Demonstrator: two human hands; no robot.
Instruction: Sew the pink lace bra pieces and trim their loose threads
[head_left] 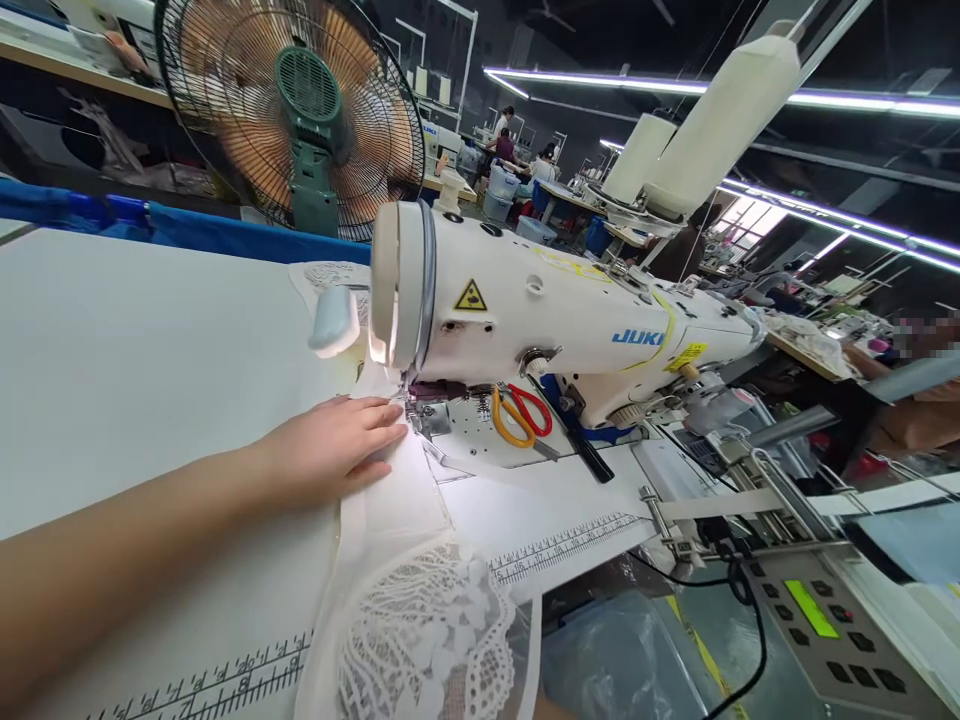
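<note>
Okay, the left hand (352, 445) lies palm down on white fabric (397, 500), fingers stretched out and pressing flat, not clenched round anything; fingertips right beside the presser foot (414, 408) of a white JUKI sewing machine (510, 290). Fabric sits on the white worktop (150, 350), under the hand and up to the needle area, running down toward the bottom edge, where it meets a patterned lace panel (420, 630). Sliver of skin at the bottom edge next to the lace; can't tell if that's the right hand or how its fingers stand. Another lace bit (330, 275) behind the machine head, partly hidden by a pale rounded block (335, 322). Under the machine arm: snips with yellow and red handles (501, 430), black strip-like tool (581, 440) just beside them. Ruler markings (570, 545) printed on the worktop, more at lower left. To the right, white tape (720, 504) through a metal guide, control panel (847, 625) with lit green display below. Big fan (307, 85) behind, thread cones (724, 125) above, a few people (504, 145) far back.
</note>
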